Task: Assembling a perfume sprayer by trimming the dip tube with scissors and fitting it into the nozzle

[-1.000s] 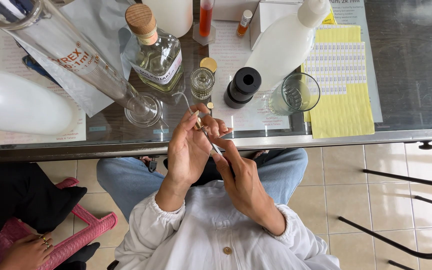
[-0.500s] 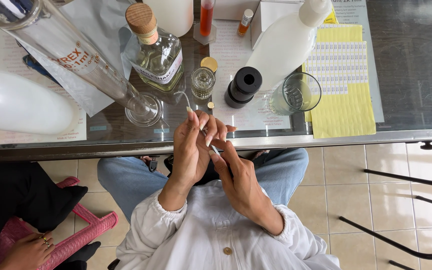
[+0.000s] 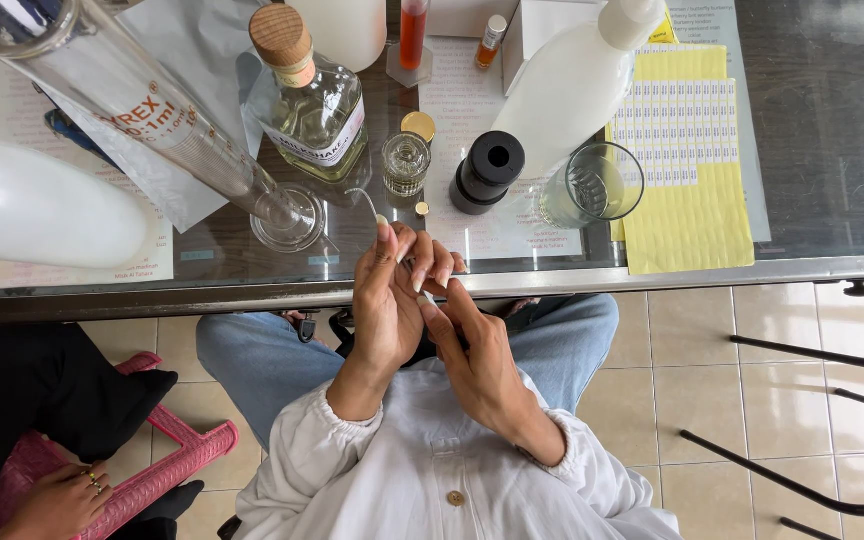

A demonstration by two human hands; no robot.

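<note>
My left hand (image 3: 387,300) is raised at the table's front edge. Its fingertips pinch a small white pump piece with a thin curved dip tube (image 3: 362,197) that arches up over the glass. My right hand (image 3: 477,355) sits just below and to the right, with its fingertips pressed against the left hand's fingers. What lies between them is hidden. Just beyond the hands stand a small clear glass vial (image 3: 405,165), a gold cap (image 3: 418,125) and a tiny gold piece (image 3: 422,209).
On the glass table (image 3: 832,130) are a corked square bottle (image 3: 312,105), a graduated cylinder (image 3: 152,115), a black cylinder (image 3: 489,170), a tumbler (image 3: 592,188), a white plastic bottle (image 3: 572,80) and a yellow label sheet (image 3: 687,200). Another person's hand (image 3: 57,500) rests near a pink basket (image 3: 177,440).
Both hands have shifted slightly left and the fingers have regrouped around the small piece. The dip tube still sticks up from my left fingertips.
</note>
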